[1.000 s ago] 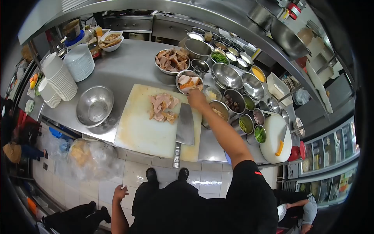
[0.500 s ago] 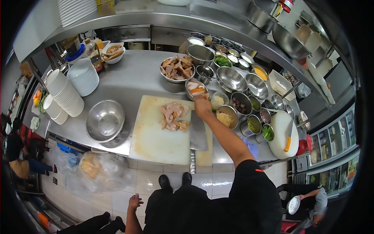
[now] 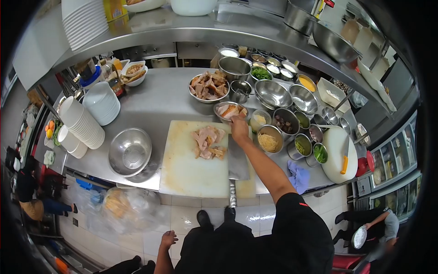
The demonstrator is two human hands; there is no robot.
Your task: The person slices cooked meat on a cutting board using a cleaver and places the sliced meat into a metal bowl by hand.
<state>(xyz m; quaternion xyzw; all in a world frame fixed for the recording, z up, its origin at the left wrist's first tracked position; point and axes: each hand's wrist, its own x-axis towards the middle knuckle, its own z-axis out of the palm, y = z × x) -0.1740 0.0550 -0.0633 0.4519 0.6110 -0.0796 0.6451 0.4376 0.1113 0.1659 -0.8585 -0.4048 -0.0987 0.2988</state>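
Note:
My right hand (image 3: 240, 129) reaches over the board's far right corner. Its fingers are closed at the near rim of a small metal bowl (image 3: 218, 111) holding pale meat pieces with orange-brown skin. My fingertips are partly hidden there. Below that hand a cleaver (image 3: 238, 160) lies on the board's right side, its metal handle past the near edge. Cut pale meat (image 3: 209, 142) is piled on the white cutting board (image 3: 191, 176). Low at my side hangs my left hand (image 3: 169, 239), holding nothing, its fingers loosely apart.
Right of the board stand metal containers of shredded food (image 3: 269, 140) and greens (image 3: 320, 154), and a round board with a knife (image 3: 345, 157). Brown meat pieces (image 3: 209, 86) fill a bowl behind. An overhead shelf (image 3: 205, 29) crosses the back. Left is a metal bowl (image 3: 130, 153).
The small bowl looks less tilted and sits slightly farther left relative to the board, with my right hand still at its rim. My view has shifted a little; the left hand stays low.

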